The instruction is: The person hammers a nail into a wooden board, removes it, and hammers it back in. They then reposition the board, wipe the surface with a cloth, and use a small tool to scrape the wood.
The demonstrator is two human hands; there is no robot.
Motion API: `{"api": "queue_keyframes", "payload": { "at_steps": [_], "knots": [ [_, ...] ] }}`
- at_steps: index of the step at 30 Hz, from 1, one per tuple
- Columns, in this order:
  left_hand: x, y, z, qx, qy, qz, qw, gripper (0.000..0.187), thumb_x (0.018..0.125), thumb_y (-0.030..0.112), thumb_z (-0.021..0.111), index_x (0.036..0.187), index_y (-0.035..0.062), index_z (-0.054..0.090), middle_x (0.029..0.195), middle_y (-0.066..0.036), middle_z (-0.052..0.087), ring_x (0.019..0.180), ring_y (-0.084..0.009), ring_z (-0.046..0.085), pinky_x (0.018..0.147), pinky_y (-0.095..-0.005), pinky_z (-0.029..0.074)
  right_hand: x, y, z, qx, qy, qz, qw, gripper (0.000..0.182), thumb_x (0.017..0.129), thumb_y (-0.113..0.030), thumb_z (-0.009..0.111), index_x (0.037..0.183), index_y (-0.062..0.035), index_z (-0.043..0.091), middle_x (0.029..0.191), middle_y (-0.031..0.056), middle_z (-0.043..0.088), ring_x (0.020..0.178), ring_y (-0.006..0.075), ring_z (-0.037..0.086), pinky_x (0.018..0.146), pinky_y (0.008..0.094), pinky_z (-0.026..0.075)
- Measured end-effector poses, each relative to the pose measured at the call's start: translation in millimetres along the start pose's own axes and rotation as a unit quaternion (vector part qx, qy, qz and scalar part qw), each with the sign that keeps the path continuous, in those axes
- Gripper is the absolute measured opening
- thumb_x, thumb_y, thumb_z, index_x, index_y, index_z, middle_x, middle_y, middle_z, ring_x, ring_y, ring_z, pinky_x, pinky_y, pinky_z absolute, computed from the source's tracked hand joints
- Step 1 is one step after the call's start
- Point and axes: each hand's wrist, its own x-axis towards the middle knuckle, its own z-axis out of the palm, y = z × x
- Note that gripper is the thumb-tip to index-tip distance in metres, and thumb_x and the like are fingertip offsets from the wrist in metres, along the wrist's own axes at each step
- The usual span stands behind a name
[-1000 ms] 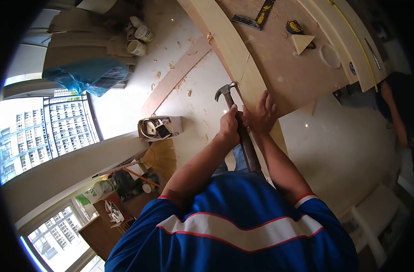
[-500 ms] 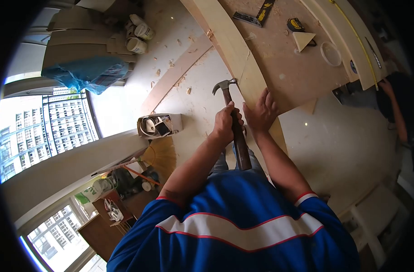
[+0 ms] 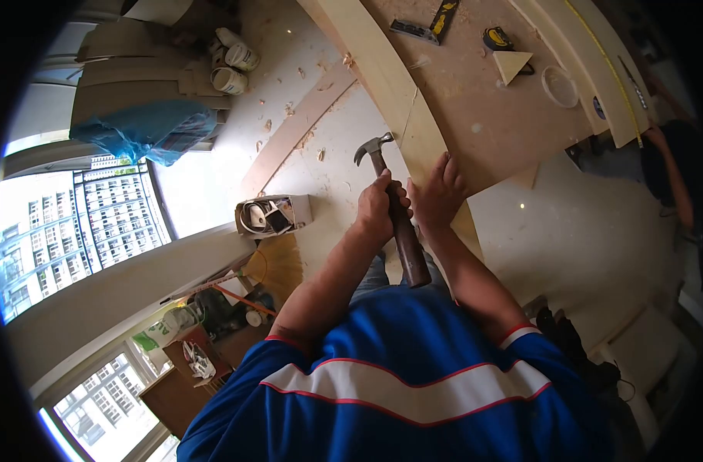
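My left hand (image 3: 376,204) is wrapped round the dark wooden handle of a claw hammer (image 3: 409,254). Its metal head points away from me, beside the edge of a long pale wooden board (image 3: 401,92), and the handle's end hangs over my shirt front. Just to the right, my right hand (image 3: 441,192) rests on the near part of that board with fingers stretched forward. The board lies along the left side of a brown work surface (image 3: 505,138). What is under my right palm is hidden.
On the work surface are a try square (image 3: 436,27), a tape measure (image 3: 496,37), a small wooden triangle (image 3: 511,65) and a clear round lid (image 3: 559,86). A box of odds and ends (image 3: 274,215) stands on the floor. At the right is another person's arm (image 3: 674,177).
The hammer has tilted slightly, its head shifting left and its handle end right. Dark shapes now show on the floor behind my right arm. My right hand stays at the board.
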Motion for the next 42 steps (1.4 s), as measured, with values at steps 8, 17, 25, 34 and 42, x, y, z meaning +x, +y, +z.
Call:
{"api": "queue_keyframes", "payload": {
  "at_steps": [8, 17, 25, 34, 42],
  "knots": [
    [-5, -11, 7, 0.019, -0.009, -0.012, 1.0, 0.035, 0.107, 0.041, 0.051, 0.092, 0.0093, 0.056, 0.075, -0.004, 0.058, 0.064, -0.0211, 0.059, 0.059, -0.0409, 0.052, 2, 1, 6, -0.007, -0.007, 0.026, 1.0, 0.102, 0.071, -0.047, 0.086, 0.152, -0.0023, 0.042, 0.151, 0.017, 0.049, 0.121, 0.0364, 0.055, 0.098, 0.0542, 0.043],
    [2, -11, 1, 0.019, -0.032, -0.016, 0.999, 0.036, 0.106, 0.04, 0.052, 0.092, 0.0077, 0.056, 0.074, -0.006, 0.057, 0.064, -0.0215, 0.058, 0.06, -0.0413, 0.052, 1, 3, 5, 0.001, -0.034, 0.037, 0.999, 0.103, 0.075, -0.05, 0.084, 0.154, -0.0018, 0.039, 0.155, 0.0164, 0.044, 0.135, 0.0368, 0.046, 0.104, 0.0567, 0.039],
    [26, 35, -92, 0.044, 0.086, 0.009, 0.995, 0.029, 0.105, 0.035, 0.056, 0.092, 0.0094, 0.054, 0.074, -0.005, 0.056, 0.061, -0.0203, 0.056, 0.056, -0.0389, 0.048, 3, 2, -14, 0.052, -0.031, 0.029, 0.998, 0.108, 0.071, -0.044, 0.09, 0.154, 0.0008, 0.037, 0.156, 0.0205, 0.043, 0.137, 0.0409, 0.044, 0.105, 0.0588, 0.037],
    [-37, 25, -327, 0.207, 0.334, 0.015, 0.92, 0.025, 0.095, 0.028, 0.067, 0.082, 0.0092, 0.057, 0.068, -0.008, 0.055, 0.055, -0.0264, 0.057, 0.053, -0.0482, 0.051, 19, 6, -5, 0.038, -0.078, -0.182, 0.979, 0.105, 0.082, -0.044, 0.083, 0.16, -0.0031, 0.028, 0.168, 0.0166, 0.025, 0.156, 0.0365, 0.022, 0.118, 0.0651, 0.026],
    [-54, 0, -491, 0.173, 0.244, -0.088, 0.95, 0.019, 0.093, 0.022, 0.068, 0.086, 0.0065, 0.06, 0.074, -0.008, 0.057, 0.06, -0.025, 0.058, 0.055, -0.0435, 0.052, 49, -21, 9, -0.035, -0.094, -0.229, 0.968, 0.097, 0.085, -0.045, 0.079, 0.159, -0.002, 0.031, 0.169, 0.0163, 0.024, 0.156, 0.0343, 0.023, 0.12, 0.0642, 0.024]
  ]
}}
